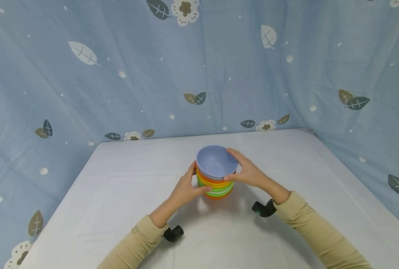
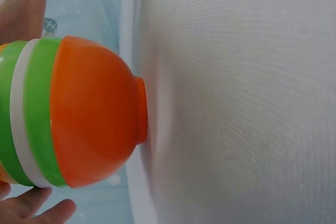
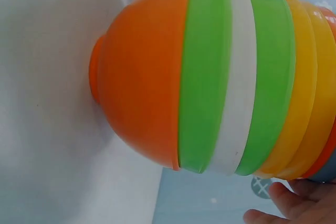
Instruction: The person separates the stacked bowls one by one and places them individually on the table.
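Stacked bowls are apparently resting upright on the white table beneath them. The left hand is gripping their left side, probably steadying them; the right hand is grasping higher on their right, around the topmost blue bowl, perhaps guarding against toppling.

Soft, even light, apparently from above, fills the head view, leaving faint, diffuse-edged shadows on the white bench around the stack of bowls and below the sleeves. Both wrist views look dimmer, the bench greyer, the curtain behind hazy and washed out. The orange bowl reads fairly crisp, its foot edged by soft shadow.
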The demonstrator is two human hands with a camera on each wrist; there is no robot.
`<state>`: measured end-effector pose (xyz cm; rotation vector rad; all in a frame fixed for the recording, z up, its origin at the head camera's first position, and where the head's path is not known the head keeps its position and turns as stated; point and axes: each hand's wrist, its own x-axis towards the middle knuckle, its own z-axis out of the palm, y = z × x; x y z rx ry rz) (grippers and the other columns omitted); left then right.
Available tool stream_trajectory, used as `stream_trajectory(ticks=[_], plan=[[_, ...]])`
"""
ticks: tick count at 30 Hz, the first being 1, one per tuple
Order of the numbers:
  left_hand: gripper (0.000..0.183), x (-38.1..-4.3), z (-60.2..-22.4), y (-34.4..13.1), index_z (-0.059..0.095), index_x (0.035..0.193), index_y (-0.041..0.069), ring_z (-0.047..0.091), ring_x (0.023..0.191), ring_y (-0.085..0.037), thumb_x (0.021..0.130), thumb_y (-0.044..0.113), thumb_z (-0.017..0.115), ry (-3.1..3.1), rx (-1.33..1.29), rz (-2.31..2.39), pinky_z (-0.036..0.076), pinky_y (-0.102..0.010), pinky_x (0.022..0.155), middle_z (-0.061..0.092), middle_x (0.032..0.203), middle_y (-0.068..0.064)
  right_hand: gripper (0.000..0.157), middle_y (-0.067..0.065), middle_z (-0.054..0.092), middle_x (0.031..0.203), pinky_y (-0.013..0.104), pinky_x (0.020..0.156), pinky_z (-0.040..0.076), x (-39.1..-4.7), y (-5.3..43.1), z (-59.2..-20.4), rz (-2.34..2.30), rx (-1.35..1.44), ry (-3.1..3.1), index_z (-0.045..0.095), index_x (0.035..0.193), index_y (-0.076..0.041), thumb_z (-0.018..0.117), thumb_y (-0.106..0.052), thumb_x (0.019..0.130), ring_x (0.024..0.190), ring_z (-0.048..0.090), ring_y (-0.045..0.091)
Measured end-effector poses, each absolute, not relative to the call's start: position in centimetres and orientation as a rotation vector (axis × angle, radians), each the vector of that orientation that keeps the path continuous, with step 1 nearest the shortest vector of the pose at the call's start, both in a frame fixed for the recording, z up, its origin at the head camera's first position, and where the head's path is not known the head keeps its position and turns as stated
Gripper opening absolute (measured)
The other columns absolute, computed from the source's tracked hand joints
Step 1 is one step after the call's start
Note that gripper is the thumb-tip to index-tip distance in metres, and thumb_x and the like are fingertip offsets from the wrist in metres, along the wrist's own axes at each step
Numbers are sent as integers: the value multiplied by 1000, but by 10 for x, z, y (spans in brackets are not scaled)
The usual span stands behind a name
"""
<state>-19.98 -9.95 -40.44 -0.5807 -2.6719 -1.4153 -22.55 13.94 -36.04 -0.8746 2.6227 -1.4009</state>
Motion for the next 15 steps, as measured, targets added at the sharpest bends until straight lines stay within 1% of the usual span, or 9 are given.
stream_trajectory(ticks=[3,8,15], plan=[[95,-200,-404,-100,20,146,13,44,122,-28,73,41,74,-2676,-577,-1413,37,-54,97,44,137,-8,99,20,22,148,59,99,33,-225,139,-360,-1418,-865,2639,26,143,-2,71,-53,71,130,29,41],[95,-200,-404,-100,21,146,13,44,122,-29,73,41,75,-2685,-575,-1406,37,-53,97,44,137,-9,94,21,22,148,59,100,31,-224,138,-361,-1445,-856,2669,29,141,-2,75,-44,71,131,27,41],[95,-200,-404,-100,21,146,13,43,123,-29,72,42,75,-2675,-581,-1417,36,-54,98,43,138,-9,96,21,25,147,59,101,30,-221,137,-355,-1480,-861,2679,30,141,0,78,-42,68,131,27,41]])
